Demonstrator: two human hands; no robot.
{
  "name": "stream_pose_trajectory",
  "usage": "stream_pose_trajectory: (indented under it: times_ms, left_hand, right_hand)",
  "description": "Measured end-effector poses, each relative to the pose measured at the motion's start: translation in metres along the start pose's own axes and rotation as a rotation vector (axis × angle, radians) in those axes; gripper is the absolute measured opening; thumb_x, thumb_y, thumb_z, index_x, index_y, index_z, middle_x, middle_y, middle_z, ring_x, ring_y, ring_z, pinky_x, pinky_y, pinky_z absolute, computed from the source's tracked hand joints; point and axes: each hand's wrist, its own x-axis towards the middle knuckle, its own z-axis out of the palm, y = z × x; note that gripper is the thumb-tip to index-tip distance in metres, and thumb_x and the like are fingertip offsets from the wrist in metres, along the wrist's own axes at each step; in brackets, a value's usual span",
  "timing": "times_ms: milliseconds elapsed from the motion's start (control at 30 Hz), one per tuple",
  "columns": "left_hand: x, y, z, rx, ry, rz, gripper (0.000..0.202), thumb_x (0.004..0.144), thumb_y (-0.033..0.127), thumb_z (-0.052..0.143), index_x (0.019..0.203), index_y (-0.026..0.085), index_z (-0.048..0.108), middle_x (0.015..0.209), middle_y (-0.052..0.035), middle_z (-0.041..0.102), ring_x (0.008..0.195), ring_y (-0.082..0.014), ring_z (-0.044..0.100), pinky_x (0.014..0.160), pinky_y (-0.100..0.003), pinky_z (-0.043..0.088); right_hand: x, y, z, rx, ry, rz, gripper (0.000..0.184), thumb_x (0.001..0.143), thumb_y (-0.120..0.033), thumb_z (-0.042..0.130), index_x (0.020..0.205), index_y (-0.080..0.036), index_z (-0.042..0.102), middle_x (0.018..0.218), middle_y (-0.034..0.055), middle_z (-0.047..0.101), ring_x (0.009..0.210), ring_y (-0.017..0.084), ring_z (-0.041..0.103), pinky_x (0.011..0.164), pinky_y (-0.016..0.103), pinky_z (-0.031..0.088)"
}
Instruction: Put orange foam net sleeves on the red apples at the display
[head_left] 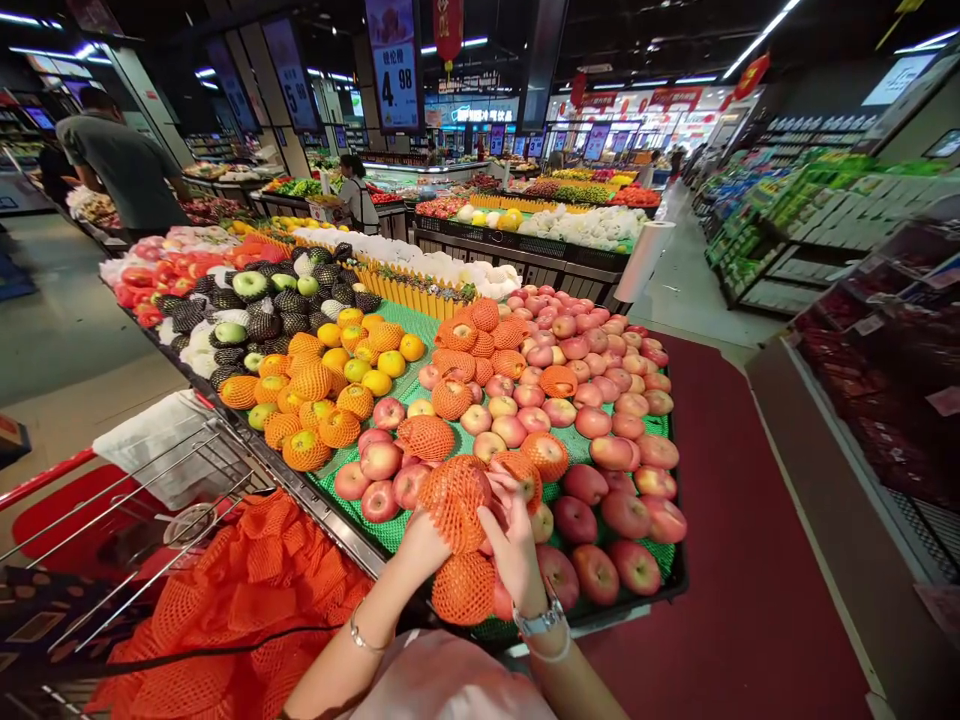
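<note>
Above the near edge of the apple display, my left hand (426, 545) grips an orange foam net (457, 500) from the left. The net covers most of its fingers. On the other side, my right hand (514, 540) bends its fingers and thumb at the net's edge, where a bit of red apple shows. Just below lies an apple in another orange net (463, 590). Bare red apples (576, 520) surround both hands, and a few more netted apples (426, 438) sit behind them.
Left of the display, a metal shopping cart (225, 480) holds a heap of loose orange foam nets (240, 600). A white cloth (161, 450) hangs on it. Farther back are yellow-orange fruits (322, 390) and black-netted fruits (277, 310). Two people stand beyond. Shelves (862, 380) line the right.
</note>
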Motion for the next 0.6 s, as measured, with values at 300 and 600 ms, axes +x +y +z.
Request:
stream_pose_trajectory:
  times_ms: [300,600]
  left_hand:
    - [-0.001,0.006,0.003,0.249,-0.034,0.109,0.010,0.068,0.020,0.078,0.069,0.028,0.071,0.091,-0.0067,0.077,0.103,-0.0346,0.060,0.114,-0.048,0.033]
    - [0.002,0.002,0.000,0.439,-0.065,0.203,0.008,0.076,0.031,0.075,0.071,0.025,0.072,0.084,-0.0072,0.074,0.084,-0.0287,0.060,0.096,-0.044,0.047]
  right_hand:
    - [0.010,0.010,0.006,-0.177,0.049,-0.021,0.020,0.091,-0.042,0.063,0.087,-0.023,0.056,0.097,0.0046,0.055,0.091,0.021,0.057,0.088,0.038,0.053]
    - [0.013,0.001,-0.005,-0.151,-0.131,0.054,0.021,0.094,-0.033,0.054,0.075,-0.024,0.051,0.079,0.0004,0.053,0.075,0.019,0.053,0.070,0.031,0.048]
